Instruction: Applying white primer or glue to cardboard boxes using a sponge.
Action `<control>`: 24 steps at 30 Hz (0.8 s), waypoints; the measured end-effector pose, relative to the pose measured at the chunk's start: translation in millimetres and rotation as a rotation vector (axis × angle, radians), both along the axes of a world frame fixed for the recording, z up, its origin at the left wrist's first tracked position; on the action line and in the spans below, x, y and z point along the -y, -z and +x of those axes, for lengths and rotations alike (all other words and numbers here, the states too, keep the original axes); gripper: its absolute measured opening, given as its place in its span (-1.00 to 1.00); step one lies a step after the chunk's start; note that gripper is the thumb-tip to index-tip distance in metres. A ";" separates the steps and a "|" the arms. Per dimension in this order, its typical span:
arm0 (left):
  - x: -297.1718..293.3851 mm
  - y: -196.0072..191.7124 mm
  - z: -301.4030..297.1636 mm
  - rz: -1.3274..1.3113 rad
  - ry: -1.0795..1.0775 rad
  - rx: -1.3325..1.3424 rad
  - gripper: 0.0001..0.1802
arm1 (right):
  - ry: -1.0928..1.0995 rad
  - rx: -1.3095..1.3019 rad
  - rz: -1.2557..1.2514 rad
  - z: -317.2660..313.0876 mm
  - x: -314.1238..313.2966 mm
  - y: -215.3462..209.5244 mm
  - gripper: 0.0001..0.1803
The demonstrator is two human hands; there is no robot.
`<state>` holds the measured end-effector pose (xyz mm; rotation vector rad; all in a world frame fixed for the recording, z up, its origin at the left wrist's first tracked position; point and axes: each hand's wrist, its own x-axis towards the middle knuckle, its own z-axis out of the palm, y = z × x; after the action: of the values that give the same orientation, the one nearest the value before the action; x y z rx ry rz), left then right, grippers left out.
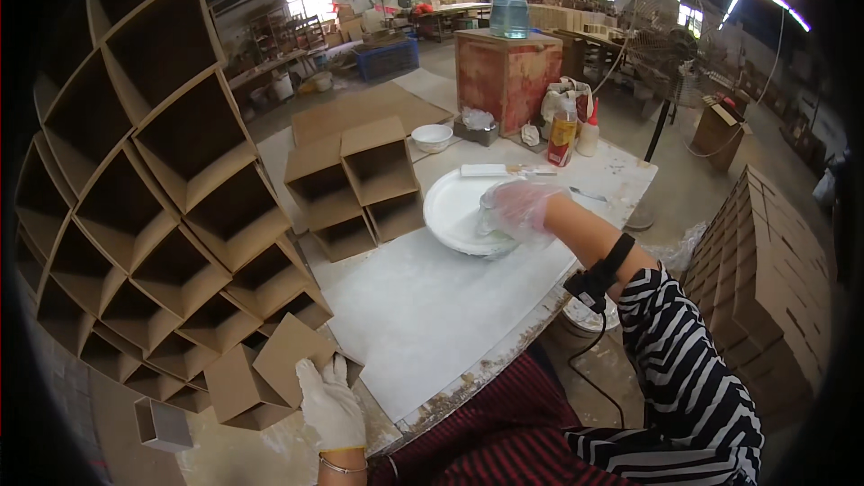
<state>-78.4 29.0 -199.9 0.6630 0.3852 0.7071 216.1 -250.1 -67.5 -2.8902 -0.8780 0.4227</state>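
At the lower left, my left hand [331,407], in a white glove, grips the near edge of a small brown cardboard box [292,355], its fingertips over the panel. My right hand [522,207], in a clear plastic glove, reaches into a round white basin [441,216] of white, paste-like liquid. Its fingers are hidden by crinkled plastic and the basin's inside, so I cannot make out whether it holds anything. A black strap with a small device and cable [594,283] is around my right wrist.
Stacked open brown boxes [162,243] tower at the left; several more [360,184] stand on the white-covered table [405,306]. Beyond the basin are a flat brush [486,170], a white bowl [432,137] and a bottle [562,133]. More cardboard boxes [765,270] are piled at right.
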 end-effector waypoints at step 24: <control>6.7 36.5 17.2 -0.190 0.522 0.017 -0.58 | -0.513 0.767 0.754 -62.6 -3.5 51.9 -0.65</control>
<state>-61.1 22.3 -236.4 0.5446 0.2428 0.1765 153.5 -246.6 -119.4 -2.0500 -1.4599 -0.8735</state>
